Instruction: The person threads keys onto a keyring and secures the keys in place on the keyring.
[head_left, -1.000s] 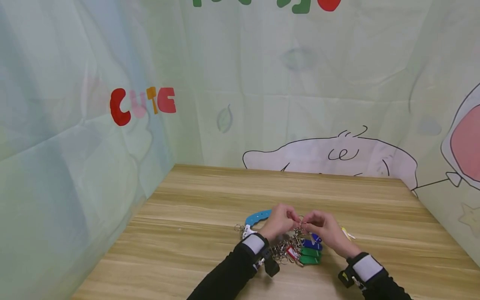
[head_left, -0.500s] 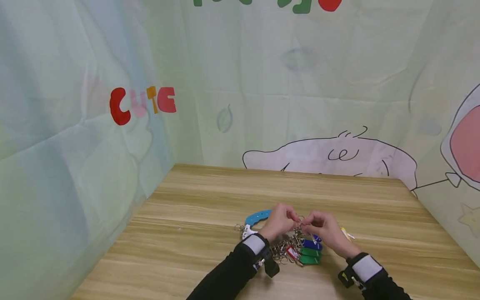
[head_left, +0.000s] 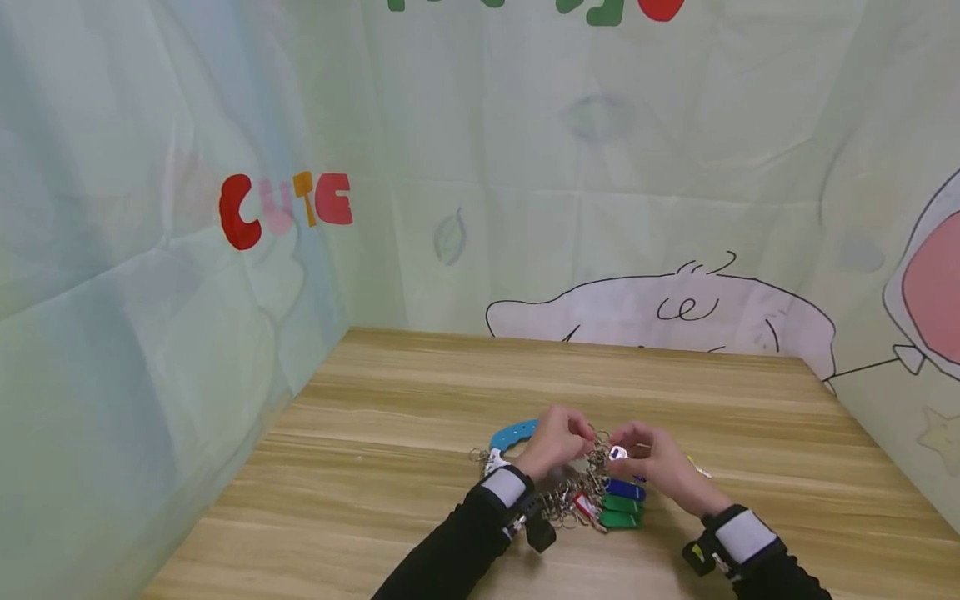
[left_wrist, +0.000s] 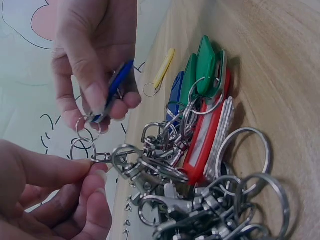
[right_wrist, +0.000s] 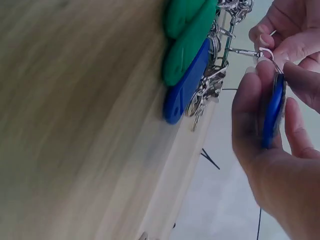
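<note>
Between the thumb and fingers of my right hand (head_left: 663,468) is a blue key tag (left_wrist: 118,82), its split ring (left_wrist: 86,129) hanging toward the other hand. My left hand (head_left: 553,443) pinches a metal swivel clasp (left_wrist: 102,157) at its ring end, and the two rings overlap in the left wrist view. That clasp leads into a tangled heap of metal clasps and rings (left_wrist: 200,210) on the table. Beside the heap lie green key tags (head_left: 621,520), another blue key tag (head_left: 626,490) and a red key tag (left_wrist: 207,135).
A light blue curved strip with holes (head_left: 515,433) lies beyond my left wrist, with a white piece (head_left: 497,462) at its near end. A yellow key tag (left_wrist: 165,67) is on the wooden table (head_left: 360,517) to the right. Printed cloth (head_left: 480,167) surrounds the table.
My right hand has drawn slightly to the right, away from the left one. The tag in it has turned so its pale face shows in the head view.
</note>
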